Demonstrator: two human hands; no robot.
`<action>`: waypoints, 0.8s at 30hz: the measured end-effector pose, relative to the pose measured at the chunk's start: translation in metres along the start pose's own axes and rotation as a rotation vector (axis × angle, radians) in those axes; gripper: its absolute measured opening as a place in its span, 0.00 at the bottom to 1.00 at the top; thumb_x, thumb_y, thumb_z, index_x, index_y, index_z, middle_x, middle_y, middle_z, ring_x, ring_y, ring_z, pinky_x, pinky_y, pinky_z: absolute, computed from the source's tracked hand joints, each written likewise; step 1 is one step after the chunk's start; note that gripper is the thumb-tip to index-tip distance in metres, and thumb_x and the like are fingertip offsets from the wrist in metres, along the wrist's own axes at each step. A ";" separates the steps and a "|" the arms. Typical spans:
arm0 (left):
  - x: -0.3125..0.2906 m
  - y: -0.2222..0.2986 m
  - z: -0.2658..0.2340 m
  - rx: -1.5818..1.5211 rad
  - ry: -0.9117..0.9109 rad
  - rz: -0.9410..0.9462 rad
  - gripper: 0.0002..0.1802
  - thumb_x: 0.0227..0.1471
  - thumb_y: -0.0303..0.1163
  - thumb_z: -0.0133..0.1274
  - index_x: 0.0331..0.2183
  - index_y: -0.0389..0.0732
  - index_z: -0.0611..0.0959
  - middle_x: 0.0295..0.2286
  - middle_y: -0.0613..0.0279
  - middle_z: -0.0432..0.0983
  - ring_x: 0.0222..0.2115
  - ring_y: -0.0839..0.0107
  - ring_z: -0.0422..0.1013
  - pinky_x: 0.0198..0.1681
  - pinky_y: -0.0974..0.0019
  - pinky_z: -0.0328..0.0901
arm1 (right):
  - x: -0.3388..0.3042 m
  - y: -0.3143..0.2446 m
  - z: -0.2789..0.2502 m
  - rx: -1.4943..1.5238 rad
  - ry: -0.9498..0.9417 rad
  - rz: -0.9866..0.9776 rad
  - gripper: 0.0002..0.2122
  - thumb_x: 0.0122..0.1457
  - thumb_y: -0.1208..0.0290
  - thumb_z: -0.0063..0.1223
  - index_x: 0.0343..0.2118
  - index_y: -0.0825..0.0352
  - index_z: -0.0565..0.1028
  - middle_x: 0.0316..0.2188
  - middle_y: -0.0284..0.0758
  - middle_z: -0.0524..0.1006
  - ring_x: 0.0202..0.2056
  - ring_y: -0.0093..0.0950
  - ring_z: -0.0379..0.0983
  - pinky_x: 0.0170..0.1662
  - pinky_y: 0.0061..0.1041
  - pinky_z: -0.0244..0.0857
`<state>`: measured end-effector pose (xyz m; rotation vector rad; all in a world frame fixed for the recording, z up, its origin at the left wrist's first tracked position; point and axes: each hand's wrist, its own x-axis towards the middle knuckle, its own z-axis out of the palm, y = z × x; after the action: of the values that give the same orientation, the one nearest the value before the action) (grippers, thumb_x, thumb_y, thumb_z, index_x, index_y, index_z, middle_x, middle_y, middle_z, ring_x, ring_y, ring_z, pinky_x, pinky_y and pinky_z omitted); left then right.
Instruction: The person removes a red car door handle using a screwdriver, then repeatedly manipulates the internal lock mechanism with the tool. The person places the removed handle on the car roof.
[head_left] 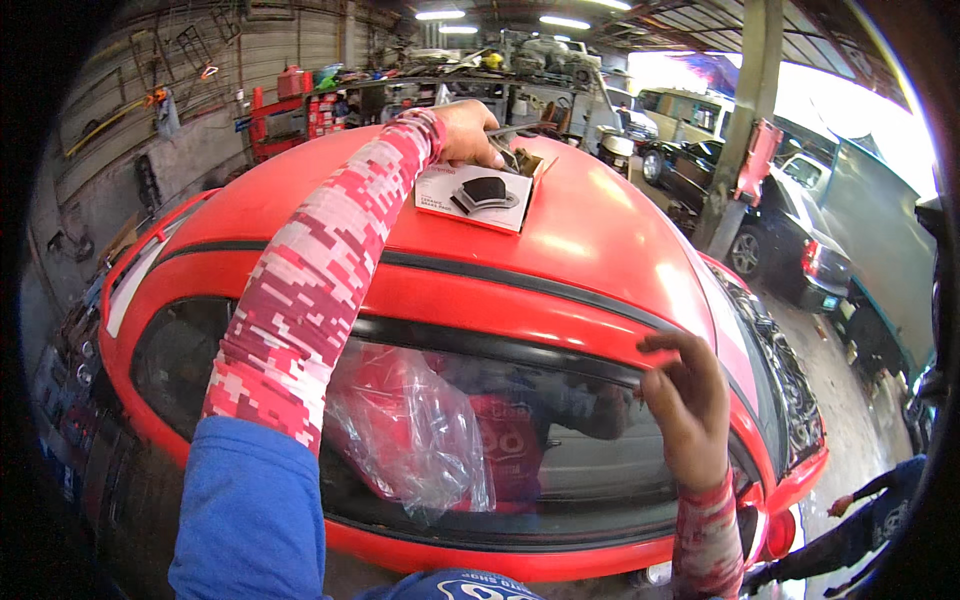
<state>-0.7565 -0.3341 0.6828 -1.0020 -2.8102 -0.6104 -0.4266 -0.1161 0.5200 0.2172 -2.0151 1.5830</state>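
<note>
On the red car's roof (330, 190) lies a white and red brake pad box (470, 195), a picture of a pad on its near face. Its top is open, and dark metal parts (522, 158) show inside, too small to name. My left hand (466, 134) is at the box's far left, thumb against its top edge and fingers curled over; what they close on is hidden. My right hand (688, 415) hangs over the car's side window (590, 490), fingers bent and apart, with nothing in it.
Clear plastic sheeting (410, 435) shows behind the window glass. A concrete-coloured post (750, 130) and a black car (790, 235) stand to the right. Another person (880, 525) is at the lower right. Red tool storage (322, 115) and piled car parts fill the back.
</note>
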 end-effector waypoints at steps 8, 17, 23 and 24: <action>-0.005 -0.037 -0.020 -0.022 0.348 0.027 0.23 0.58 0.50 0.58 0.32 0.37 0.83 0.15 0.66 0.71 0.10 0.77 0.64 0.13 0.68 0.60 | 0.143 0.011 0.044 0.014 -0.010 0.178 0.19 0.67 0.56 0.51 0.42 0.72 0.79 0.29 0.33 0.78 0.25 0.18 0.68 0.29 0.20 0.64; -0.028 -0.090 -0.016 -0.263 0.101 -0.212 0.37 0.57 0.67 0.51 0.31 0.36 0.82 0.19 0.62 0.75 0.13 0.75 0.64 0.13 0.68 0.57 | 0.292 0.065 0.084 -0.010 0.085 0.661 0.30 0.65 0.40 0.43 0.32 0.70 0.75 0.23 0.36 0.75 0.21 0.28 0.66 0.27 0.31 0.60; -0.017 -0.099 -0.008 -0.324 0.017 -0.183 0.26 0.60 0.53 0.55 0.34 0.35 0.83 0.22 0.65 0.73 0.13 0.79 0.63 0.11 0.73 0.57 | 0.335 0.107 0.105 0.178 0.035 0.607 0.23 0.68 0.48 0.44 0.39 0.66 0.78 0.30 0.39 0.81 0.32 0.35 0.77 0.41 0.41 0.71; -0.015 -0.101 -0.008 -0.334 0.016 -0.164 0.26 0.59 0.52 0.55 0.34 0.35 0.83 0.22 0.65 0.74 0.13 0.80 0.63 0.11 0.72 0.57 | 0.339 0.113 0.107 0.321 0.062 0.603 0.21 0.68 0.50 0.45 0.41 0.67 0.78 0.33 0.39 0.82 0.36 0.37 0.80 0.44 0.44 0.73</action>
<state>-0.8079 -0.4167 0.6524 -0.8071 -2.8533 -1.1319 -0.7938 -0.1123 0.5855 -0.3528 -1.8641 2.2472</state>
